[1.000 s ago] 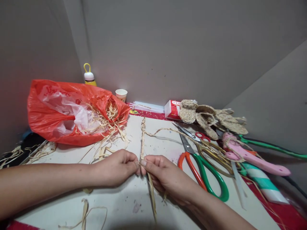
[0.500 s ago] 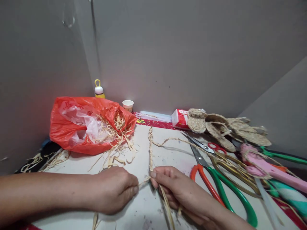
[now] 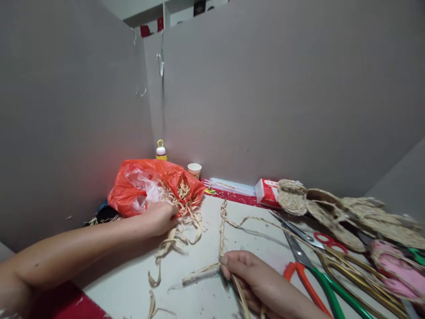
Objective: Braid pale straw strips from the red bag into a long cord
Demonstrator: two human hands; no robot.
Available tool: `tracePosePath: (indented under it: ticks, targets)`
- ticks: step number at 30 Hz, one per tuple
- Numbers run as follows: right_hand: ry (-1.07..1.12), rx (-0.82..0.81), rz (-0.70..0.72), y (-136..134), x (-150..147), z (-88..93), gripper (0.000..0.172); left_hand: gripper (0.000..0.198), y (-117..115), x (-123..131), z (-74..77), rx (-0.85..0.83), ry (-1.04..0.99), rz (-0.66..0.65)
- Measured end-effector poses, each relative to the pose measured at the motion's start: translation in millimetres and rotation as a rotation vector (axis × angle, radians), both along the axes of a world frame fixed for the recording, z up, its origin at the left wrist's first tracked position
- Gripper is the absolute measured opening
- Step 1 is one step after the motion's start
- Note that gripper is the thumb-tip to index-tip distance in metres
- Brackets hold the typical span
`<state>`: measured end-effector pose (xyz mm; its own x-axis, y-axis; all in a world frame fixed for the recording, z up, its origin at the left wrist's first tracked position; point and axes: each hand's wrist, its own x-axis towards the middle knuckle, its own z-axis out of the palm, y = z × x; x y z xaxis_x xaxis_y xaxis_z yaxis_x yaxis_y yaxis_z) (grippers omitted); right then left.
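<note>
A thin straw braid (image 3: 222, 230) runs up the white board (image 3: 202, 301). My right hand (image 3: 252, 274) pinches its lower end, with loose strands hanging below the fingers. One strand (image 3: 201, 273) sticks out to the left of the pinch and lies free. My left hand (image 3: 162, 218) is at the mouth of the red plastic bag (image 3: 128, 195), beside a tangle of dry straw (image 3: 182, 190). Its fingertips are hidden, so I cannot tell what they hold. Loose straw strips (image 3: 169, 243) trail from the bag onto the board.
Several scissors (image 3: 320, 281) lie at the right, with woven straw soles (image 3: 335, 221) and a pink tool (image 3: 393, 274) behind them. Along the back are a red and white packet (image 3: 267, 193), pale sticks (image 3: 229, 186), a paper cup (image 3: 194, 170) and a yellow bottle (image 3: 161, 153).
My left hand has let go of the strand and moved up and away to the straw at the red bag. My right hand still pinches the braid. The view has tilted up and turned left.
</note>
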<state>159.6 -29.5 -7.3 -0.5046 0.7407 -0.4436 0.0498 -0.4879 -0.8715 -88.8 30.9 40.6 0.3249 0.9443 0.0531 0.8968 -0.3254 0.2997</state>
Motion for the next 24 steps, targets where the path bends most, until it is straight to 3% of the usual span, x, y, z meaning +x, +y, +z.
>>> tracePosePath:
  ticks: [2, 7, 14, 20, 24]
  targets:
    - [0.001, 0.018, 0.011, 0.4, -1.5, 1.5, 0.029, 0.017, 3.0, -1.4, 4.1, -0.019, -0.063, -0.021]
    - [0.011, 0.052, 0.021, 0.0, -3.5, 3.2, 0.025, 0.029, -2.9, -12.7, 30.7, -0.125, -0.221, 0.011]
    - [0.005, 0.090, 0.045, -4.1, -5.2, 3.0, 0.021, 0.040, -38.7, -26.4, 45.2, -0.192, -0.336, 0.094]
    - [-0.029, 0.118, 0.097, -1.9, -4.9, -10.3, 0.028, 0.048, -93.5, -35.4, 37.7, 0.024, -0.251, 0.231]
    - [-0.023, 0.102, 0.114, -2.9, -2.3, -12.5, 0.027, 0.035, -121.8, -25.7, 19.4, 0.174, -0.173, 0.228]
